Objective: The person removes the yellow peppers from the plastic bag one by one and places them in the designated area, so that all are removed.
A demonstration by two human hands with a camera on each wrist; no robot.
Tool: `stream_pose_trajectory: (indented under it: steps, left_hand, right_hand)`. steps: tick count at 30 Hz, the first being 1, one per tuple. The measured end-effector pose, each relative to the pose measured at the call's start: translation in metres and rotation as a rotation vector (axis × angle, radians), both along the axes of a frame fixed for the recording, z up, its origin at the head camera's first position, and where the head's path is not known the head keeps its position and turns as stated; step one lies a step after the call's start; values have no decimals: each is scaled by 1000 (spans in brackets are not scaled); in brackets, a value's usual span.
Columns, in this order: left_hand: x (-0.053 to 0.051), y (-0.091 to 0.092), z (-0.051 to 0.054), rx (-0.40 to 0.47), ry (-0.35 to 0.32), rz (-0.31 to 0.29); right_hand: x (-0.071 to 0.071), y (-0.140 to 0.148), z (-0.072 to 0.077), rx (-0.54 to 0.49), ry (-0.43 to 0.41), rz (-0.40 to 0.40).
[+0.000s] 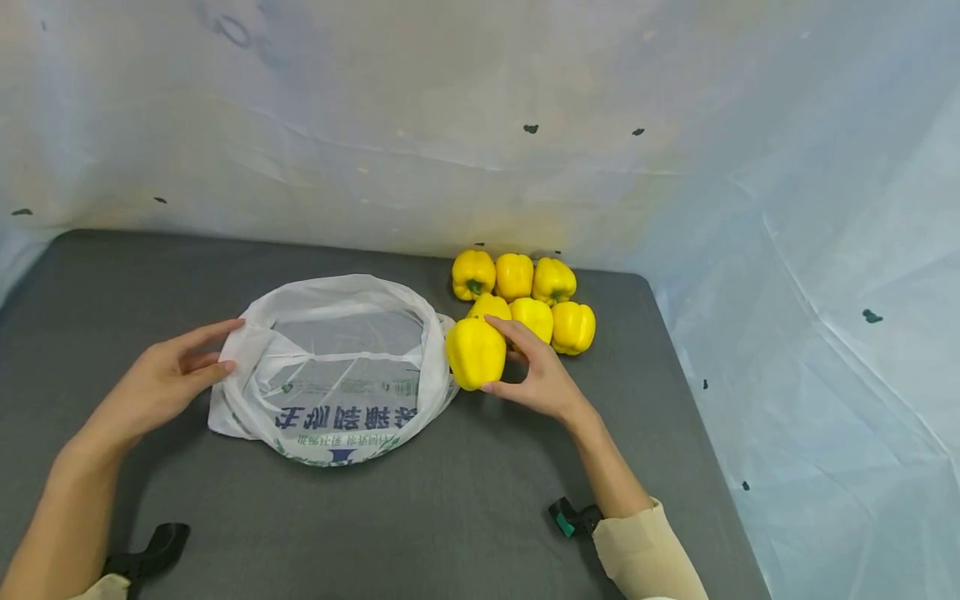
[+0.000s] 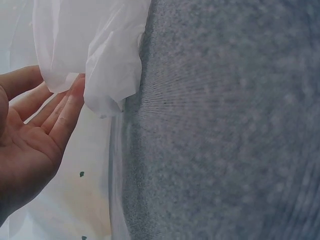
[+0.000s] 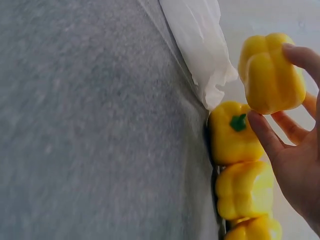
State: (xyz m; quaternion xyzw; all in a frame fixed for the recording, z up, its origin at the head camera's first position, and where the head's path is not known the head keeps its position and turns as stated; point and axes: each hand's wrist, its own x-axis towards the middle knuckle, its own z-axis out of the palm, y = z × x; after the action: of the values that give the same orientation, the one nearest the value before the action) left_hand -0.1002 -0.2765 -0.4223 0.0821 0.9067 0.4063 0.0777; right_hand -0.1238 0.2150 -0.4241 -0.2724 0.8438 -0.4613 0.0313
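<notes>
A yellow bell pepper (image 1: pixel 476 354) is held in my right hand (image 1: pixel 538 375), thumb on its near side and fingers on its far side. In the right wrist view the same pepper (image 3: pixel 270 72) is raised above other yellow peppers (image 3: pixel 237 132). It hangs by the right rim of a white plastic bag (image 1: pixel 247 392) whose wide mouth faces up, with blue and green print inside view. My left hand (image 1: pixel 168 375) touches the bag's left rim with thumb and fingertips apart. Its fingers look fairly straight in the left wrist view, partly behind the white plastic (image 2: pixel 112 60).
Several more yellow bell peppers (image 1: pixel 555 279) sit in two rows at the back right of the grey table (image 1: pixel 420 525). Translucent sheeting (image 1: pixel 450 125) rises behind the table and along its right side. Black straps are at both wrists.
</notes>
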Motion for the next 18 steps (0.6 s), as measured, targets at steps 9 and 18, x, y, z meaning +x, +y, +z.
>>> stream_pose_trajectory:
  steps: [9,18]
  left_hand:
    - [-2,0,1,-22,-7,0]
    - [-1,2,-2,-29,-11,-1]
  right_hand:
    - [10,17,-6,18,-20,-40]
    - [23,29,-11,-7,-102,-107]
